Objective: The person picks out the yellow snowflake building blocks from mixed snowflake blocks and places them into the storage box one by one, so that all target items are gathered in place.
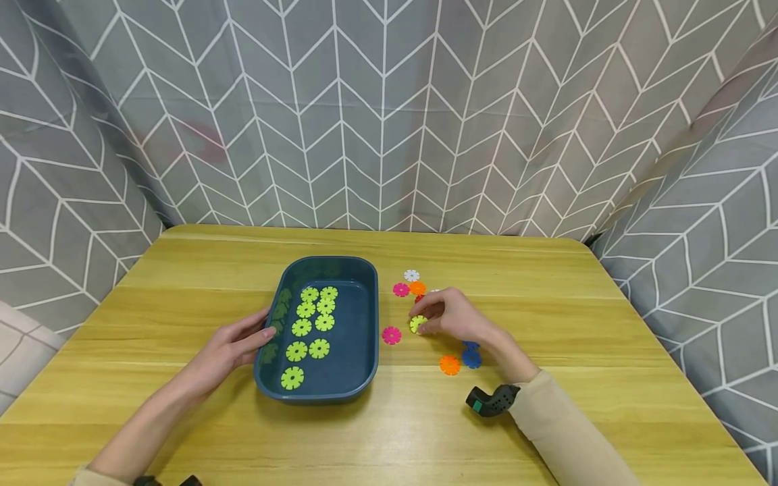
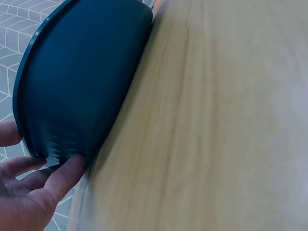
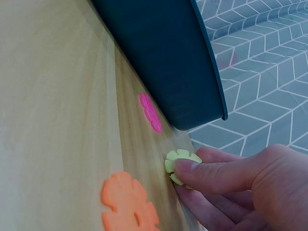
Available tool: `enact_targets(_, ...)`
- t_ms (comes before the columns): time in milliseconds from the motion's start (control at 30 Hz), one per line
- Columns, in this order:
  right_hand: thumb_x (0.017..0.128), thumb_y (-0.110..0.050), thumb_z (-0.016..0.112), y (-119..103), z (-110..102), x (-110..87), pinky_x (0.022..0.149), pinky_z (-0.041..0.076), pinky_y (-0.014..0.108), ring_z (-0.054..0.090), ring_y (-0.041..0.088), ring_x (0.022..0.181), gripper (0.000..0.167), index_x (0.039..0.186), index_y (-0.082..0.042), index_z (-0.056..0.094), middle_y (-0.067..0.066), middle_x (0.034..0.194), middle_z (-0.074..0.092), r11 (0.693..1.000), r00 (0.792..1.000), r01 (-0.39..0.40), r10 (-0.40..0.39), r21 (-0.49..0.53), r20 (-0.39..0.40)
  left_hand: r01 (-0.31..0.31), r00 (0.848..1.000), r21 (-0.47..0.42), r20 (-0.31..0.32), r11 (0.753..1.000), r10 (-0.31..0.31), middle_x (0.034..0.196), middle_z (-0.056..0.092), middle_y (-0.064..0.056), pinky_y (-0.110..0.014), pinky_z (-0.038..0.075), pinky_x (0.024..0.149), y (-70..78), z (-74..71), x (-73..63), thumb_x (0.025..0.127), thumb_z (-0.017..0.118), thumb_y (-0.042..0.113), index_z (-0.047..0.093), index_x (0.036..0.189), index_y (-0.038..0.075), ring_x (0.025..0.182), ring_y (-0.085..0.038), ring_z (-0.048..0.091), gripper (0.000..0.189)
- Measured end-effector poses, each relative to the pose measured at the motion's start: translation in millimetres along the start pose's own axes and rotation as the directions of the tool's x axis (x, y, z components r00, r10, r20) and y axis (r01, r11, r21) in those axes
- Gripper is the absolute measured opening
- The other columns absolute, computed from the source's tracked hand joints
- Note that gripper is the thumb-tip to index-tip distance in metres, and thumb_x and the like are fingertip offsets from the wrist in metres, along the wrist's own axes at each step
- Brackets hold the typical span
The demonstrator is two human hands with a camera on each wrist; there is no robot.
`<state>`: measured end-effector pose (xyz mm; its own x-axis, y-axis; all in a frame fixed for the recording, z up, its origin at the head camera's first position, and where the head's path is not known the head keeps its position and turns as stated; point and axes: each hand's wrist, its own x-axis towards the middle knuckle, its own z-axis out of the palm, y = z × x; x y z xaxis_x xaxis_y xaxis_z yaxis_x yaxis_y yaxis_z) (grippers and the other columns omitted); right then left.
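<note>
A dark blue rectangular plastic tub (image 1: 358, 389) stands on the table, with several yellow-green notched plastic discs (image 1: 292, 378) lying flat on its floor. My left hand (image 1: 234, 341) grips the tub's left side, thumb over the rim; in the left wrist view its fingers (image 2: 62, 178) lie against the outer wall. To the right of the tub, my right hand (image 1: 452, 315) pinches one yellow-green disc (image 3: 180, 156) between thumb and fingers, close over the table. A pink disc (image 1: 392, 335) lies between that hand and the tub.
Around my right hand lie an orange disc (image 1: 450, 365), a blue disc (image 1: 471, 358), another pink disc (image 1: 401, 289), a second orange one (image 1: 417, 287) and a white one (image 1: 411, 275). A red disc is partly hidden by the fingers. Grey patterned curtains (image 1: 377, 115) hang behind the wooden table (image 1: 200, 270).
</note>
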<state>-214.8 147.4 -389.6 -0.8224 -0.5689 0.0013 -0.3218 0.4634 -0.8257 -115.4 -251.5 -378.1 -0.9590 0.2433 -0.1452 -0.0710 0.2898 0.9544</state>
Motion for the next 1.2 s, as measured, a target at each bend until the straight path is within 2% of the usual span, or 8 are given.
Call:
enact_targets(200,0.083,-0.005,0.079,-0.7,-2.7,-0.6,0.074,0.056,0.026,0.068,0.018,0.083,0.019,0.102,-0.007,0.078,0.007,0.101,0.075,0.999,0.998,-0.05,0.049,-0.011,-0.029,-0.002,1.0,0.0,0.0,1.0,0.002,0.162,0.024,-0.025,-0.021,0.053,0.093,-0.1,0.0,0.2,0.105,0.05,0.034,0.02,0.159,0.003,0.128,-0.022,0.055,0.069)
enact_targets(400,0.085,-0.006,0.078,0.1,-4.9,-1.5,0.074,0.057,0.027,0.069,0.016,0.082,0.018,0.103,-0.008,0.078,0.004,0.098,0.075,0.997,0.997,-0.075,0.075,0.003,-0.033,-0.005,1.0,0.005,0.003,1.0,0.005,0.162,0.023,-0.025,-0.023,0.053,0.094,-0.7,-0.4,0.0,0.105,0.05,0.034,0.02,0.159,0.003,0.129,-0.021,0.054,0.069)
enact_targets(633,0.088,-0.004,0.074,1.6,-6.8,-1.8,0.076,0.059,0.029,0.07,0.018,0.082,0.017,0.104,-0.005,0.078,0.008,0.101,0.075,0.994,0.997,-0.075,0.077,0.073,-0.024,-0.004,1.0,-0.004,0.003,1.0,0.004,0.162,0.023,-0.026,-0.02,0.052,0.091,-1.1,-0.3,0.2,0.105,0.05,0.033,0.019,0.159,0.002,0.123,-0.012,0.057,0.069)
enact_targets(967,0.089,-0.004,0.073,1.9,-8.9,-2.8,0.079,0.06,0.034,0.072,0.022,0.083,0.019,0.108,-0.001,0.076,0.014,0.106,0.074,0.979,0.992,-0.121,0.124,0.162,-0.008,0.001,1.0,-0.001,0.002,1.0,-0.001,0.162,0.023,-0.026,-0.02,0.053,0.092,-1.7,-0.7,0.3,0.105,0.05,0.034,0.019,0.159,0.003,0.126,-0.018,0.056,0.069)
enact_targets(1200,0.091,-0.002,0.07,0.1,-9.2,-2.8,0.08,0.061,0.039,0.073,0.028,0.086,0.02,0.11,0.004,0.074,0.02,0.11,0.072,0.973,0.993,-0.114,0.117,0.201,0.0,0.0,1.0,-0.002,0.006,1.0,0.0,0.162,0.023,-0.026,-0.019,0.052,0.091,-1.8,-1.3,0.2,0.105,0.05,0.034,0.019,0.159,0.002,0.125,-0.018,0.057,0.07)
